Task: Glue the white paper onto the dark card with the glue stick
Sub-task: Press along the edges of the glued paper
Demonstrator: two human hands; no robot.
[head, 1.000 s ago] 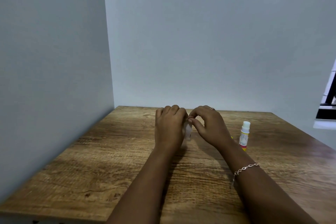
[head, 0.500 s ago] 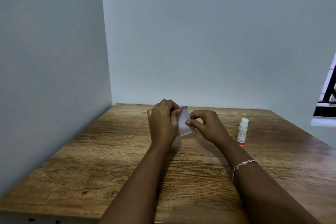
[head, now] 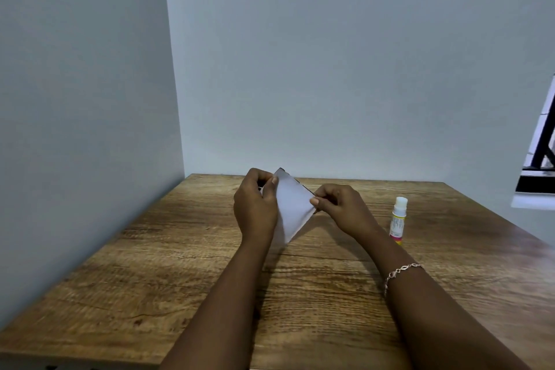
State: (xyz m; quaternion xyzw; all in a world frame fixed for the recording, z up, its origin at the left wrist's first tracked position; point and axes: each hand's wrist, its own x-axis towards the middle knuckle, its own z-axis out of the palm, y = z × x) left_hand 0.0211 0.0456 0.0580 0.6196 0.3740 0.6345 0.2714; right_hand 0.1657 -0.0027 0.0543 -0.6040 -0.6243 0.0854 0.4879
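Observation:
Both hands hold the white paper (head: 290,208) up above the wooden table, tilted like a diamond with its white face toward me. A thin dark edge of the card (head: 301,184) shows along the paper's upper right side, right behind it. My left hand (head: 256,208) pinches the upper left part with thumb on the front. My right hand (head: 341,210) pinches the right corner. The glue stick (head: 398,220) stands upright and capped on the table, to the right of my right hand, apart from it.
The wooden table (head: 180,279) sits in a corner, with a pale wall close on the left and another behind. A window frame (head: 537,171) shows at the right edge. A bracelet (head: 401,272) circles my right wrist.
The hands have lifted the sheet and turned it, so its white face now shows wide open toward me. The hands have moved slightly apart. The glue stick has not moved.

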